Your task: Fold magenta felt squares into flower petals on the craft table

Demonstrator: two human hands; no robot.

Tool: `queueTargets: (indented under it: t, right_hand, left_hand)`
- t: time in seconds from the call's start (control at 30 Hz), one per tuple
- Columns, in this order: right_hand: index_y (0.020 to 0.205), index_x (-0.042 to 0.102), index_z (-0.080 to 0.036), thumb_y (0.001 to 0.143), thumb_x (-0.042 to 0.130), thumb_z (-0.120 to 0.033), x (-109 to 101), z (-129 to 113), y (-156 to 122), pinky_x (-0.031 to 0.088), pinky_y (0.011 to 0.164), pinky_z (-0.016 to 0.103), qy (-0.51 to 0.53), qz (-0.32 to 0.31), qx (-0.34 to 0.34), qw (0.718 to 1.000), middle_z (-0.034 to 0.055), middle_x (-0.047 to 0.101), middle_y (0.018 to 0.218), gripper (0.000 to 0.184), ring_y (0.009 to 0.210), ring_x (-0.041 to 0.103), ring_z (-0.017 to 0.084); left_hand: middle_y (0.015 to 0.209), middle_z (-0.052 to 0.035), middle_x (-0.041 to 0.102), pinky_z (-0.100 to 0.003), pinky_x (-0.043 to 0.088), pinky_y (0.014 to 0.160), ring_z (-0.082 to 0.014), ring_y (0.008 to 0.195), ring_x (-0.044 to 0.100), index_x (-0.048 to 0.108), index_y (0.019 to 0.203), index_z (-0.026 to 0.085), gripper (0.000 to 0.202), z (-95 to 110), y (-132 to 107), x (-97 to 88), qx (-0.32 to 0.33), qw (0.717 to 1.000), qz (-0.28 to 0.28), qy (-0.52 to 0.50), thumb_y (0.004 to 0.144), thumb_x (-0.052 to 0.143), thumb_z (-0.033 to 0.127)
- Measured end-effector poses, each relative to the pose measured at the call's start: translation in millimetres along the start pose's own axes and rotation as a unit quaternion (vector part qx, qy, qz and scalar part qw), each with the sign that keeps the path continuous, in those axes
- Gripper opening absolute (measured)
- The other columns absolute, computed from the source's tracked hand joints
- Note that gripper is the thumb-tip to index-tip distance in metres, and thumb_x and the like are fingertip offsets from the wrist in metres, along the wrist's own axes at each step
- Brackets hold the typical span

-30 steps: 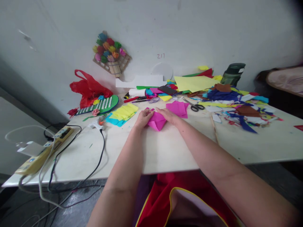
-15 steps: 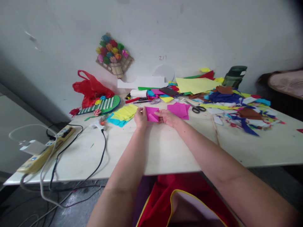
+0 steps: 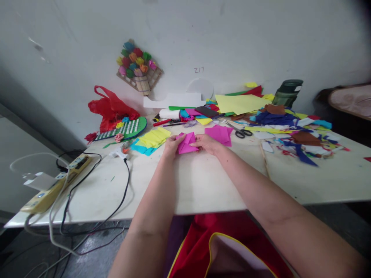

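Observation:
Between my two hands is a folded piece of magenta paper (image 3: 188,143), with creased flaps showing on its face. My left hand (image 3: 171,146) pinches its left edge, thumb on top. Its right edge is gripped by my right hand (image 3: 204,143), whose lower fingers are partly hidden behind it. To the right lies a stack of magenta paper (image 3: 218,135), close to my right hand. Left of my left hand, yellow paper pieces (image 3: 153,137) overlap blue paper pieces (image 3: 145,150) on the white table (image 3: 208,185).
Black-handled scissors (image 3: 242,133) lie right of the magenta stack, before a heap of paper scraps (image 3: 307,139). A dark green bottle (image 3: 287,94) stands behind. At left are a glue gun (image 3: 118,151), a power strip (image 3: 58,183) with trailing cables, and a red plastic bag (image 3: 111,110).
The magenta paper has been turned and tilted between my hands, and its flaps now show at a different angle. Both hands keep hold of it, having shifted only slightly.

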State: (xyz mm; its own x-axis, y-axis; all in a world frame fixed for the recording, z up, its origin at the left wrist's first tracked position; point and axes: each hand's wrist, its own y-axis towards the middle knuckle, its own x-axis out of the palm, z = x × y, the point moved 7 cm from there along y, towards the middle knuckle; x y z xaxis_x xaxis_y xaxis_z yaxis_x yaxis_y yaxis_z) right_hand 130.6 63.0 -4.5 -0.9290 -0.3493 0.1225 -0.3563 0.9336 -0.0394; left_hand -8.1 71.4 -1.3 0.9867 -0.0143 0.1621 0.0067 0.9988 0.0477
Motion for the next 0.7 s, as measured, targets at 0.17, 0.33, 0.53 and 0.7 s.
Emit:
queueTargets:
  t: [0.17,0.33,0.53,0.7]
  right_hand:
    - [0.077,0.056,-0.014,0.077,0.063,-0.027,-3,4,3,0.045,0.038,0.019,0.006,-0.024,0.015,1.000,0.0003,0.061,0.054,0.015,0.042,0.055,0.010]
    - [0.084,0.054,-0.014,0.079,0.060,-0.042,2,2,-3,0.046,0.040,0.020,0.003,-0.052,0.037,0.998,0.0036,0.064,0.059,0.029,0.047,0.060,0.012]
    - [0.087,0.055,-0.013,0.073,0.068,-0.014,-8,0,-2,0.038,0.035,0.016,-0.056,0.060,0.017,0.996,-0.0037,0.057,0.050,0.019,0.037,0.049,0.006]
    - [0.097,0.055,-0.012,0.077,0.061,-0.011,-18,-1,0,0.031,0.033,0.016,-0.111,0.073,-0.002,0.991,-0.0073,0.050,0.045,0.021,0.034,0.042,0.005]
  left_hand:
    - [0.051,0.0036,0.053,-0.020,0.036,0.044,-0.0073,0.044,0.047,0.051,0.065,0.014,0.043,0,-1,-2.4,0.003,1.000,-0.002,-0.023,0.045,0.080,0.039]
    - [0.050,0.0045,0.050,-0.020,0.035,0.044,-0.0071,0.044,0.046,0.050,0.063,0.014,0.043,-3,4,-13.4,0.039,0.995,0.090,-0.002,0.047,0.077,0.042]
    - [0.050,0.0051,0.049,-0.019,0.036,0.045,-0.0078,0.047,0.049,0.052,0.065,0.014,0.037,-9,6,-15.6,0.040,0.988,0.145,0.030,0.050,0.075,0.040]
    - [0.061,0.0009,0.059,-0.023,0.043,0.052,-0.0101,0.053,0.055,0.056,0.073,0.013,0.043,-10,2,-3.8,-0.015,0.999,0.035,-0.020,0.041,0.080,0.028]
